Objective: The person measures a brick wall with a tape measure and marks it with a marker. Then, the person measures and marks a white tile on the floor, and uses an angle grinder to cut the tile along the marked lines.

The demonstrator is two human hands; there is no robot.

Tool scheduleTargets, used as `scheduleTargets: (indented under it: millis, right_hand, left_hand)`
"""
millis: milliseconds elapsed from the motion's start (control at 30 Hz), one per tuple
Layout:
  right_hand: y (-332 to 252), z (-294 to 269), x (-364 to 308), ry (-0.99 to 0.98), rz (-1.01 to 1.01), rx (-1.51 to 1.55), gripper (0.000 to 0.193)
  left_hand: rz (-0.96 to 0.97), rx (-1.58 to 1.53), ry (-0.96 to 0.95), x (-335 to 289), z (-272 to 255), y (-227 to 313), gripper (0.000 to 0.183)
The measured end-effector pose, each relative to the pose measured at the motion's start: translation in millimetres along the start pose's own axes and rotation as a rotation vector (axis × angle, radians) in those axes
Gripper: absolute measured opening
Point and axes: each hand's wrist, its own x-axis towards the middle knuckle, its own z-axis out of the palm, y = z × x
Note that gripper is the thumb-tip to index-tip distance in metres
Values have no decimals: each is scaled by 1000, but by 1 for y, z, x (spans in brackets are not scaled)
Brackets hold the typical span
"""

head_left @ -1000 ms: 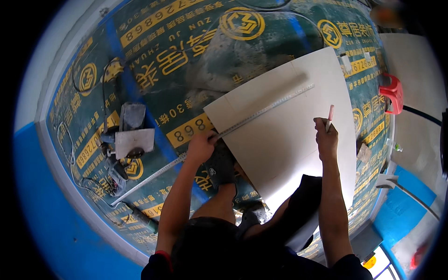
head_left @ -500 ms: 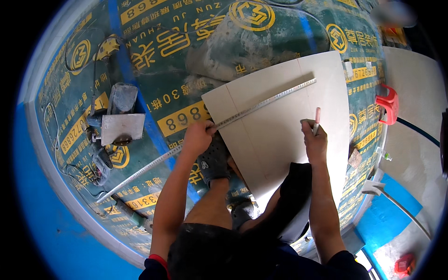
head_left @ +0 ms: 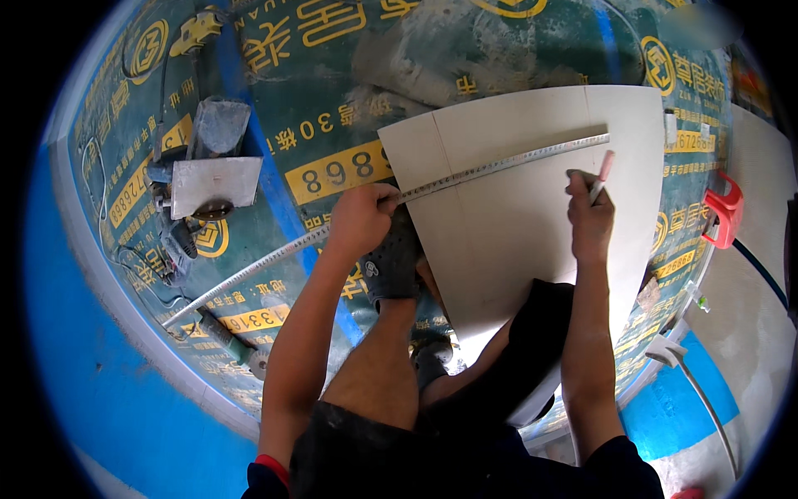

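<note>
A large cream tile or board (head_left: 515,224) lies before me with faint pencil-like lines across it. A long metal tape measure blade (head_left: 507,165) runs slantwise over its upper part and on to the lower left, down to the floor edge. My left hand (head_left: 366,214) pinches the blade beside the board's left edge. A slim pink-and-white marker or pen (head_left: 604,173) is held upright in my right hand (head_left: 591,220), over the board's right part, below the blade's far end. A grey clog (head_left: 391,266) on my foot stands by the board's left edge.
Green printed floor sheeting (head_left: 349,108) covers the ground. On the left are a cutting tool with a metal plate (head_left: 214,186), a green angle grinder (head_left: 226,339) and a yellow power strip (head_left: 196,32). To the right are a red plastic item (head_left: 726,209) and a long-handled scraper (head_left: 667,351).
The view has shifted, so the board sits further right and higher in the picture. Both hands keep their holds, and the blade still lies across the board.
</note>
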Motion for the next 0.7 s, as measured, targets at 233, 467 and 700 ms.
scheduleTargets:
  millis: [233, 467, 700]
  right_hand:
    - [13, -31, 32, 235, -148, 398, 31]
    - [76, -115, 88, 467, -119, 628, 43]
    - [63, -79, 104, 302, -10, 805, 31]
  left_hand:
    - [-38, 58, 63, -6, 2, 7, 19]
    - [159, 170, 234, -2, 23, -3, 15]
    - [91, 115, 199, -5, 23, -2, 15]
